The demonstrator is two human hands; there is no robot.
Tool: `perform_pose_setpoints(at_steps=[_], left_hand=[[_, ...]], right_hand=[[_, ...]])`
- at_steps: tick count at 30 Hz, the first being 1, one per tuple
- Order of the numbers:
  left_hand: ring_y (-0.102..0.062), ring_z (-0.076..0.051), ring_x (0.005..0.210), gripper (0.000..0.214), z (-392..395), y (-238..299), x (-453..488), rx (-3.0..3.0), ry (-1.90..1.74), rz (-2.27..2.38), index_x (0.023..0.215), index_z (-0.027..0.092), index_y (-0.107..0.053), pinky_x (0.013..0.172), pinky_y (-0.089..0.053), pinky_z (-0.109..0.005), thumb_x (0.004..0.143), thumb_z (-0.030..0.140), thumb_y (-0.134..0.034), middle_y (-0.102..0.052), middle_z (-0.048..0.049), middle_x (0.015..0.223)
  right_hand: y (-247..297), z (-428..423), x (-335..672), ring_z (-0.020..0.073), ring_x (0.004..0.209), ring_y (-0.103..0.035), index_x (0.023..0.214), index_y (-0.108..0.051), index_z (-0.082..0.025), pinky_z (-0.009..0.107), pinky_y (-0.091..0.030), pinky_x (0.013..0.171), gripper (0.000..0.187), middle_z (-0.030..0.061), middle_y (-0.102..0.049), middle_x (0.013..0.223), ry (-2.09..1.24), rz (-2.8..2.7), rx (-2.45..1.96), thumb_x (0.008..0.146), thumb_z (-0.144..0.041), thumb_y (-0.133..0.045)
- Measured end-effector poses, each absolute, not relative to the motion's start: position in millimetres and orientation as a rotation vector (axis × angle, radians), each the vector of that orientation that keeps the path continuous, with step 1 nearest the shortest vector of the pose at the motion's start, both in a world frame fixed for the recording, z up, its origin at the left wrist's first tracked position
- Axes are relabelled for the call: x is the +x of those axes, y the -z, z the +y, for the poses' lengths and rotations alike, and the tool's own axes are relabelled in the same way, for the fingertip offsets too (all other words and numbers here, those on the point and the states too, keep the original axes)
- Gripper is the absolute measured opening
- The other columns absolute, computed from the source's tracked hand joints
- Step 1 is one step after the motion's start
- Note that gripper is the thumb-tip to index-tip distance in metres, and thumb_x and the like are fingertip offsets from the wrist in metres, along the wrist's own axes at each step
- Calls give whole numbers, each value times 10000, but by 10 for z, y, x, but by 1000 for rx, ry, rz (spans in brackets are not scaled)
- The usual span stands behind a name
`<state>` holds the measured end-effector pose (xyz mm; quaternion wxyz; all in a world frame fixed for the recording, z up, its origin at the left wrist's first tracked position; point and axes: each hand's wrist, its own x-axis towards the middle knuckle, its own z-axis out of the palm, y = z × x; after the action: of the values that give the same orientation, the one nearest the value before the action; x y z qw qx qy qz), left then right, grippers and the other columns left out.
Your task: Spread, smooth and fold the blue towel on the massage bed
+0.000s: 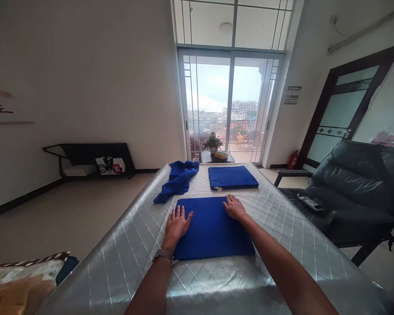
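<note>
A blue folded cloth [210,232] lies flat in front of me, squared into a near rectangle. My left hand [177,224] rests on its left edge, fingers spread and palm down. On the upper right corner lies my right hand [234,206], its fingers stretched out flat. Beyond it sits a neat stack of folded blue cloth [233,176] with a small white tag at its front edge. A crumpled blue cloth [180,179] lies loosely to the left of that stack.
Everything rests on a silver quilted surface [124,258]. A black armchair [357,192] holding a white power strip [310,202] stands at the right. Past the far edge is a small table with a potted plant [213,142]. A patterned fabric item [22,280] shows at lower left.
</note>
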<state>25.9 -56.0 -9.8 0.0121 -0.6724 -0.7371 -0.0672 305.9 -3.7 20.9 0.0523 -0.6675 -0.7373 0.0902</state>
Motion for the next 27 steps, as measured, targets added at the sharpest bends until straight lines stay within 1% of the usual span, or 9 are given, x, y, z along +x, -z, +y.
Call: perform_pose_setpoints(at_steps=[3,8,13,16,20,23,27], left_hand=[[-255,-332,1506,833,-550,111,256,-2100,209,-2294,1564,65,-294,1223,-212,-466,992,649,-134,-253,-173,1635],[-266,-325,1503,839,-544,133,247,-2079,219,-2279,1572,75,-278,1219,-214,-471,988,658,-126,-273,-178,1627],[-257,-316,1507,847,-534,141,231,-2097,175,-2282,1562,49,-290,1221,-212,-454,991,652,-123,-243,-204,1630],[-251,-309,1509,841,-533,144,220,-2092,160,-2278,1562,49,-287,1220,-212,-452,994,646,-118,-240,-202,1631],[-267,-304,1505,808,-517,121,232,-2016,95,-2239,1554,48,-309,1226,-194,-461,1001,623,-181,-286,-209,1615],[-276,-315,1501,786,-452,53,376,-2018,103,-2106,1531,30,-358,1229,-192,-470,1003,602,-244,-326,-220,1596],[-328,-299,1481,739,-259,-64,953,-2256,234,-1922,1490,67,-446,1220,-243,-455,1018,590,-223,-408,-201,1562]], right_hand=[[-131,21,3081,179,1542,-63,1601,-151,-57,341,-45,1228,700,92,-102,1675,-310,-2206,-2053,1030,-464,-167],[-30,30,3080,188,1539,-100,1590,-197,-37,337,-46,1230,698,104,-154,1669,-250,-2133,-2051,1025,-448,-199],[-17,31,3061,193,1537,-116,1582,-218,-24,329,-44,1228,694,121,-179,1663,-238,-2114,-2049,1021,-432,-216],[-29,20,3058,197,1536,-124,1582,-217,-23,330,-51,1227,691,124,-187,1662,-250,-2102,-2042,1020,-425,-222],[-34,9,3054,201,1534,-134,1581,-230,-31,340,-67,1227,680,124,-199,1658,-258,-2083,-2032,1019,-415,-237],[-31,10,3043,200,1533,-142,1579,-237,-30,342,-68,1228,673,124,-208,1656,-254,-2072,-2029,1019,-403,-249],[-34,9,3033,221,1529,-162,1571,-250,-14,364,-87,1233,674,138,-221,1651,-258,-2056,-2018,1015,-395,-268]])
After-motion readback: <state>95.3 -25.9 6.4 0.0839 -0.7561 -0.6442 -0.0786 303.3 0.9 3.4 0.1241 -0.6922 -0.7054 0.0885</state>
